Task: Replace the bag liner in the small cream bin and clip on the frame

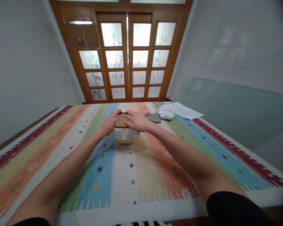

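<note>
A yellowish container (125, 141) stands on the striped tablecloth, with clear plastic film (126, 133) hanging around its upper sides. On top sits a brown-rimmed lid (120, 121) with a tan surface. My left hand (110, 123) lies along the lid's left edge, its fingers stretched forward. My right hand (136, 121) rests on the right side of the lid with its fingers spread over the rim and surface. Both hands touch the lid from above and the sides, and neither is wrapped around it.
A grey cloth (152, 117) and a crumpled white plastic bag (167, 112) lie to the right of the container. Printed paper (187, 111) is behind them. The striped tablecloth (122, 182) covers the table, with wooden glass-paned doors beyond.
</note>
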{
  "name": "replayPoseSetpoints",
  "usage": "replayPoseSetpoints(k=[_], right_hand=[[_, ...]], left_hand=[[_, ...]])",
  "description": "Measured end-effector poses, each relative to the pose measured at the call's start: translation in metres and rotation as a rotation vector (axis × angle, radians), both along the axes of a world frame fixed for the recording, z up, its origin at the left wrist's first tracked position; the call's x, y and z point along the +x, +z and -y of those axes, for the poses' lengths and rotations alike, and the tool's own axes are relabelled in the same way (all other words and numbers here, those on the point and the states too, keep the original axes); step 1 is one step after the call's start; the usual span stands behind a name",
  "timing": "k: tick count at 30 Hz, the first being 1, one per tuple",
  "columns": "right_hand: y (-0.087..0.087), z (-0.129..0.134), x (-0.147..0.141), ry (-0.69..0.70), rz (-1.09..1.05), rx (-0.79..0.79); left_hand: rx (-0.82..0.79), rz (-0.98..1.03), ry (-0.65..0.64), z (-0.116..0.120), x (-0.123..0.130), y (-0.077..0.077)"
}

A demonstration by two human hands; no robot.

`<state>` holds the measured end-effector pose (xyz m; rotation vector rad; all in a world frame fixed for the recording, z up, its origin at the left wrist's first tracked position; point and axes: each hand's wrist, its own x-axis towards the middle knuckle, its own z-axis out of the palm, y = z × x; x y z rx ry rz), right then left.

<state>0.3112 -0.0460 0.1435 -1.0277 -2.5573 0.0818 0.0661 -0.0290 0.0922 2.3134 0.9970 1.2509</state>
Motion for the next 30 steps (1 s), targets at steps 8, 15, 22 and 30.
replayPoseSetpoints(k=[8, 15, 22, 30], right_hand=[[-0.003, -0.002, -0.015, -0.060, 0.101, 0.054], [-0.001, -0.003, -0.010, -0.036, 0.098, 0.037], [-0.002, -0.013, -0.009, -0.013, 0.086, 0.032], [0.007, -0.056, -0.005, 0.008, 0.158, -0.067]], left_hand=[[-0.082, 0.268, 0.011, 0.012, 0.016, -0.014], [-0.038, 0.408, -0.089, 0.013, 0.026, -0.034], [-0.254, 0.378, -0.101, 0.016, 0.027, -0.061], [-0.312, 0.340, -0.056, -0.015, 0.032, -0.081]])
